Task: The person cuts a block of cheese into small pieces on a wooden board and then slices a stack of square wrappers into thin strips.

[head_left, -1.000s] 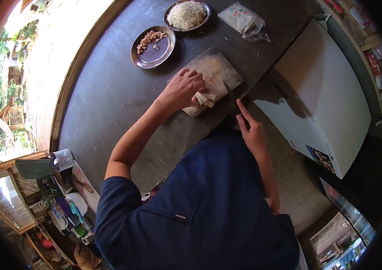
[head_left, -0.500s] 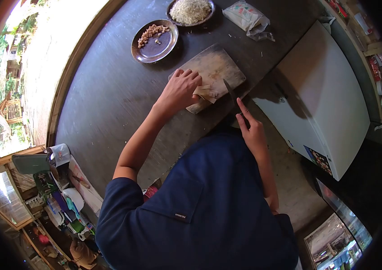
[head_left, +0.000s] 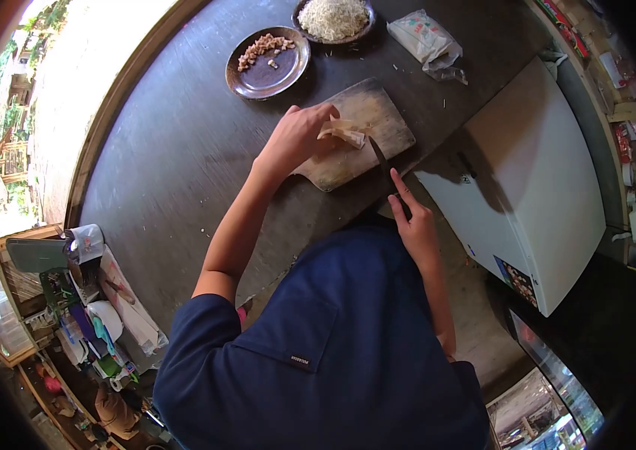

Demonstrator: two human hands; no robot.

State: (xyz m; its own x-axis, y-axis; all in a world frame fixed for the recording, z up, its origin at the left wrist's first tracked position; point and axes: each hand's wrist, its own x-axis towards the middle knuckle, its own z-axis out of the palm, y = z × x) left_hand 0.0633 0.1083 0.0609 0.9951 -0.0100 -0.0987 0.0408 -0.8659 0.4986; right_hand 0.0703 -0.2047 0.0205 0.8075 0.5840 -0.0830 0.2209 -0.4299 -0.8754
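A worn wooden cutting board (head_left: 378, 120) lies at an angle near the table's edge. My left hand (head_left: 299, 135) is over its left side, fingers bent and closed on pale flat food strips (head_left: 345, 134). My right hand (head_left: 415, 221) grips a dark-bladed knife (head_left: 381, 158) by the handle, its index finger stretched along it. The knife's tip is just right of the strips. Beyond the board stands a brown plate (head_left: 269, 84) with small light-brown pieces, and a bowl (head_left: 369, 28) heaped with pale shreds (head_left: 333, 19).
On the dark table (head_left: 175, 157) a crumpled plastic bag (head_left: 426, 41) lies at the back right. A white chest-like appliance (head_left: 543, 172) stands right of the table. Utensils and containers (head_left: 100, 315) are at the lower left.
The strips have been raised and turned on the board, with my left hand higher around them. The view has shifted slightly. My right hand still holds the knife beside them.
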